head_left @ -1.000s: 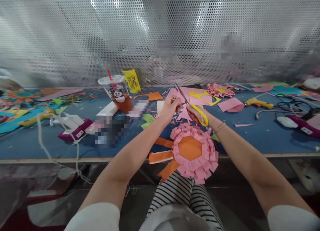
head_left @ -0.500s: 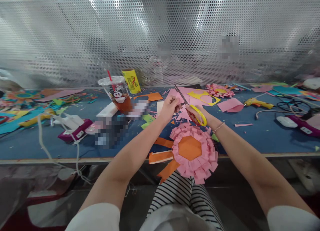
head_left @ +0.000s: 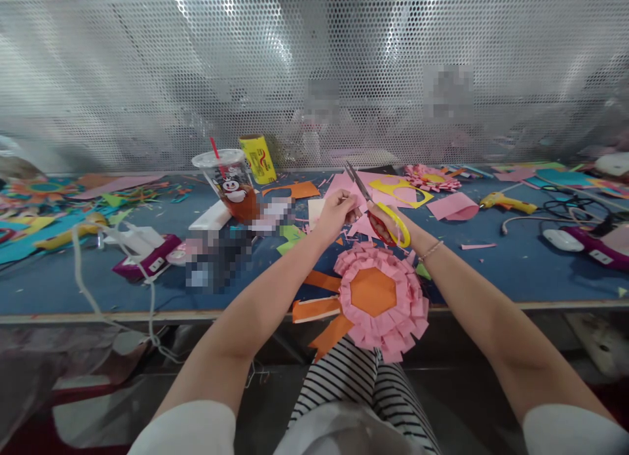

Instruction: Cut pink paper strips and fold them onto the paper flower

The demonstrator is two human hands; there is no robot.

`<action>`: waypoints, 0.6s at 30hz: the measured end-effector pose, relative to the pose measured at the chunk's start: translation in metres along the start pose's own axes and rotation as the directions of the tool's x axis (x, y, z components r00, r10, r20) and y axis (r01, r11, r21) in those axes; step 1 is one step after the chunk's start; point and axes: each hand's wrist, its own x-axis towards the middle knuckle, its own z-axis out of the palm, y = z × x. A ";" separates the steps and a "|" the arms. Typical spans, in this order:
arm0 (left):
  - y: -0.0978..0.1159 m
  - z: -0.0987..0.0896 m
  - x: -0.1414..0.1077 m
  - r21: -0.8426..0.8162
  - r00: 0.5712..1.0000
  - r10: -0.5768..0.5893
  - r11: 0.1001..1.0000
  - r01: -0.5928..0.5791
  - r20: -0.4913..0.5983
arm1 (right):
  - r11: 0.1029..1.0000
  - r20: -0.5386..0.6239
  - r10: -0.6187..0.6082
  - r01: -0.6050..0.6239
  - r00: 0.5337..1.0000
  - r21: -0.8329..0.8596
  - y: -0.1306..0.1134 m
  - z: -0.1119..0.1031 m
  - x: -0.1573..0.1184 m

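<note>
My right hand [head_left: 379, 220] grips a pair of scissors [head_left: 403, 229] with yellow and red handles. Their blades point up and away, slightly apart. Close beside them on the left, my left hand [head_left: 340, 209] is closed in a pinch on a small piece of pink paper [head_left: 360, 207], mostly covered by the fingers. Pink sheets and offcuts [head_left: 345, 183] lie beneath and behind both hands. Nearer to me, a pink paper rosette [head_left: 372, 292] with an orange centre and orange tails [head_left: 322, 309] rests at the table's front edge and overhangs it.
A lidded drink cup [head_left: 234, 186] and a yellow tube [head_left: 259, 158] stand left of centre. Yellow glue guns [head_left: 511, 202] [head_left: 73, 234], purple power strips [head_left: 156, 258] and cords lie on both sides. A perforated metal screen [head_left: 314, 61] closes off the back of the blue table [head_left: 511, 281].
The scissors' handles have spread and the blades have parted a little. My left hand has shifted slightly to the right. The rosette has stayed where it was.
</note>
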 end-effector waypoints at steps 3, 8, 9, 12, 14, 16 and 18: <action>-0.001 -0.001 0.001 0.005 1.000 0.018 1.000 -0.018 -0.014 | 0.999 0.024 0.019 -0.020 1.000 0.034 -0.005 0.000 -0.001; 0.000 -0.002 0.002 -0.002 0.998 0.001 1.000 -0.002 -0.056 | 0.998 0.047 0.059 -0.061 0.997 0.031 -0.005 -0.004 0.000; 0.000 -0.002 0.002 -0.004 0.998 -0.007 1.000 0.007 -0.063 | 0.997 0.059 0.060 -0.062 0.996 0.036 -0.005 -0.005 0.000; 0.002 -0.001 0.002 -0.018 0.997 -0.018 1.000 0.017 -0.071 | 0.997 0.088 0.042 -0.047 0.995 0.059 -0.002 -0.006 0.000; 0.003 -0.002 0.002 -0.023 0.998 -0.018 1.000 0.017 -0.064 | 0.997 0.092 0.040 -0.046 0.995 0.063 -0.001 -0.006 0.001; 0.003 -0.002 0.002 -0.019 0.998 -0.024 1.000 0.023 -0.056 | 0.997 0.099 0.039 -0.046 0.994 0.064 0.001 -0.007 0.002; 0.003 -0.002 0.001 -0.009 0.998 -0.036 0.999 0.036 -0.043 | 0.997 0.109 0.034 -0.042 0.993 0.068 0.002 -0.007 0.003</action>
